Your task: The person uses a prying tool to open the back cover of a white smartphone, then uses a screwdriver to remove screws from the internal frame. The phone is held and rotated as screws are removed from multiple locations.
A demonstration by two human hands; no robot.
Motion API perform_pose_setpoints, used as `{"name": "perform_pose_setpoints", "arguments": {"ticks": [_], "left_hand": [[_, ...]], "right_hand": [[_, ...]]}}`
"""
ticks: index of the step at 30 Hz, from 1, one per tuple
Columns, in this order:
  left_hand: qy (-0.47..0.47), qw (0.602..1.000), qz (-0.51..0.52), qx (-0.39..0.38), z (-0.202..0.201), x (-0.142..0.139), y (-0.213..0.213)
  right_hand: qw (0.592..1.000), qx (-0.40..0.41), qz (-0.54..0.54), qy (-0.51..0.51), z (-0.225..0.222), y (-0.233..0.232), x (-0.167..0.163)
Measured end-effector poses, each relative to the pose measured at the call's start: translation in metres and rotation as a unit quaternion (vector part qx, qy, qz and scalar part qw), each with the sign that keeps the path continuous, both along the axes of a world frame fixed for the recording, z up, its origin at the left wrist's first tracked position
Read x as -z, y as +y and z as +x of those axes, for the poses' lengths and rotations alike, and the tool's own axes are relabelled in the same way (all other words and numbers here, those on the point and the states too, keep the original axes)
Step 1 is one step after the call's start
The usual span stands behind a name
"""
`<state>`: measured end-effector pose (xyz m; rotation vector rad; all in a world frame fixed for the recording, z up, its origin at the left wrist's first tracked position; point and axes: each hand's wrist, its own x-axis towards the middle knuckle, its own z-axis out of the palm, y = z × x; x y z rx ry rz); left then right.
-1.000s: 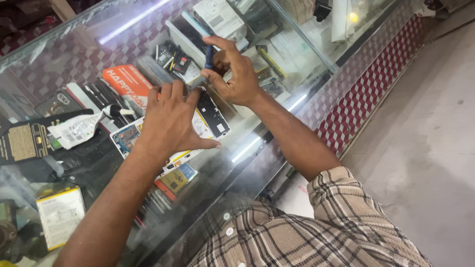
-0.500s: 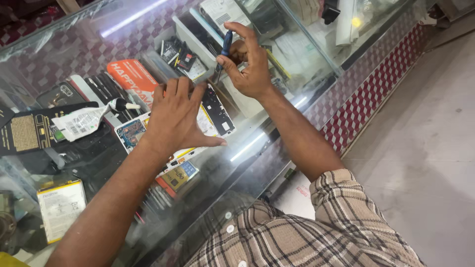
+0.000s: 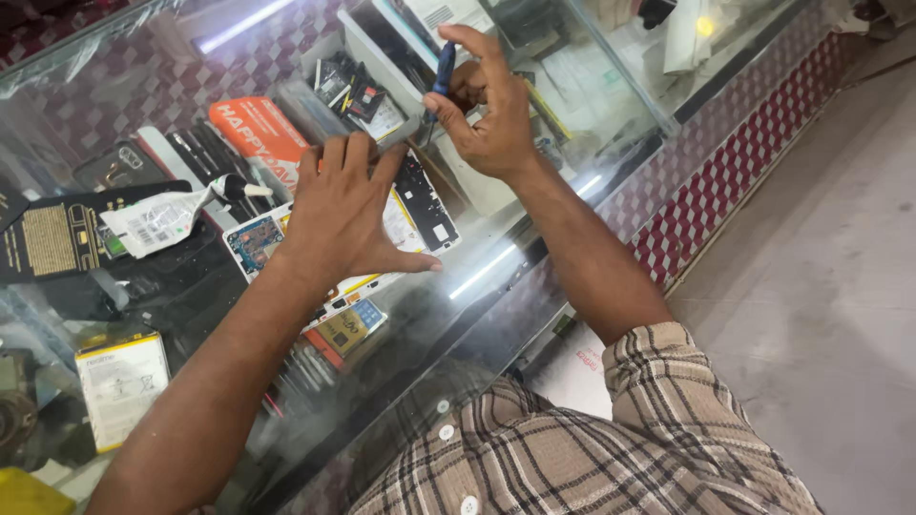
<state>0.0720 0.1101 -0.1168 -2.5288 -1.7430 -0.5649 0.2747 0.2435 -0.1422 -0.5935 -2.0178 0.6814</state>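
An opened phone (image 3: 420, 205) with its board and white frame showing lies on the glass counter top (image 3: 496, 286). My left hand (image 3: 348, 215) rests flat on it, fingers spread, pinning it down. My right hand (image 3: 487, 105) is raised just above the phone's far end and pinches a thin blue screwdriver (image 3: 444, 69) held nearly upright, its tip pointing down toward the phone. The tip itself is hard to make out.
A white crumpled packet (image 3: 162, 221) and a dark mat (image 3: 57, 243) lie at the left. A white battery (image 3: 122, 386) sits near the front left. Boxes and an orange package (image 3: 258, 133) fill the case under the glass. Tiled floor (image 3: 821, 286) is at right.
My right hand has lifted the blue screwdriver up and away from the phone. My left hand has stayed pressed on the phone.
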Motion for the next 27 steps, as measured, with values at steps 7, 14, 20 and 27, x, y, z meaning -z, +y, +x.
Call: {"name": "perform_pose_setpoints", "arguments": {"ticks": [7, 14, 20, 27], "left_hand": [[-0.020, 1.000, -0.005, 0.005, 0.000, 0.000, -0.001], [-0.022, 1.000, 0.005, -0.008, -0.001, -0.001, -0.003], [-0.022, 1.000, 0.010, -0.006, -0.002, -0.002, -0.002], [-0.044, 0.999, 0.010, 0.005, -0.002, 0.000, -0.002]], "right_hand": [[0.999, -0.031, -0.020, 0.017, -0.001, 0.000, 0.006], [0.998, -0.038, -0.024, 0.041, -0.008, -0.004, 0.010], [0.998, -0.047, -0.027, 0.026, -0.013, -0.009, 0.007], [0.996, -0.012, -0.076, 0.055, -0.021, -0.013, 0.010]]}}
